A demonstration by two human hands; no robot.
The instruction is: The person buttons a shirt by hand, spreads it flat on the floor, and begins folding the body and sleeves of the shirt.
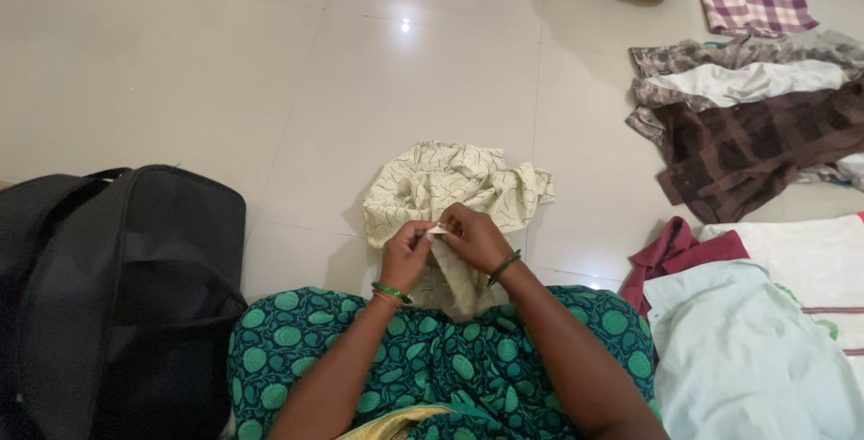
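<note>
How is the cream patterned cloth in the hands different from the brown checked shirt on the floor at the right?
The cream patterned cloth is pale with thin dark lines; the brown checked shirt is dark with a check pattern. The cream cloth is crumpled in a heap, while the brown shirt lies spread flatter on other clothes. The left hand and right hand pinch the cream cloth's edge; nobody touches the brown shirt. Both rest on the white tiled floor.

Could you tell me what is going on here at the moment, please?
A person sits on the tiled floor and pinches the edge of a crumpled cream patterned garment with the left hand and the right hand. A black bag lies to their left, and other clothes, including a brown checked shirt, lie to their right.
</note>
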